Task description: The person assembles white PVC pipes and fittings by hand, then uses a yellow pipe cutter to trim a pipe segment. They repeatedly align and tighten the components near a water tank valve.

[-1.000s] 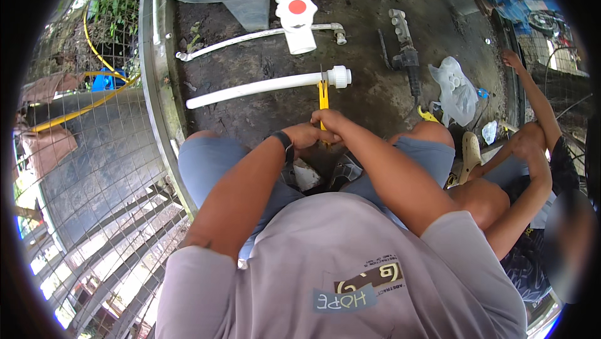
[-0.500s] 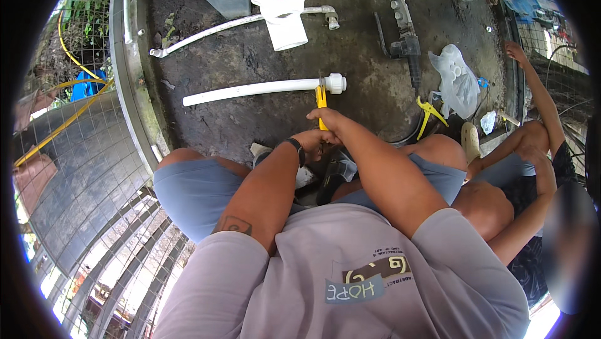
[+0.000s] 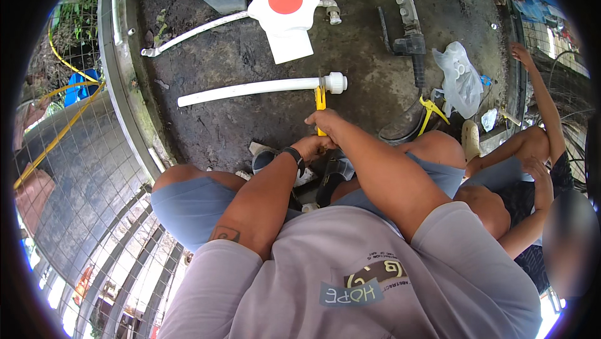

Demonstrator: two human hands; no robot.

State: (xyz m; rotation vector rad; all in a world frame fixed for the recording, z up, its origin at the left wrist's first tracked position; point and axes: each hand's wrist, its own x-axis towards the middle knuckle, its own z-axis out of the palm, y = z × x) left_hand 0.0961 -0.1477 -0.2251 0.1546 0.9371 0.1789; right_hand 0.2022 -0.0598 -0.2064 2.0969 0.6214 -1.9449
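Both my hands are closed together around the handles of a yellow pipe cutter. My right hand wraps its upper grip, and my left hand, with a dark wristband above it, presses in just below; its fingers are partly hidden. The cutter's jaw meets a long white plastic pipe close to its right end. A ribbed white fitting sits on that end, immediately right of the jaw. The pipe's other end points left.
Beyond the pipe are a white valve-like piece with a red disc and a thinner white pipe. To the right lie a dark-handled tool, a plastic bag and another yellow cutter. A co-worker sits at right; wire fencing stands left.
The view has shifted slightly, and the white valve-like piece now covers part of the thin pipe. Both hands keep their grip on the cutter, whose jaw remains at the pipe beside the fitting.
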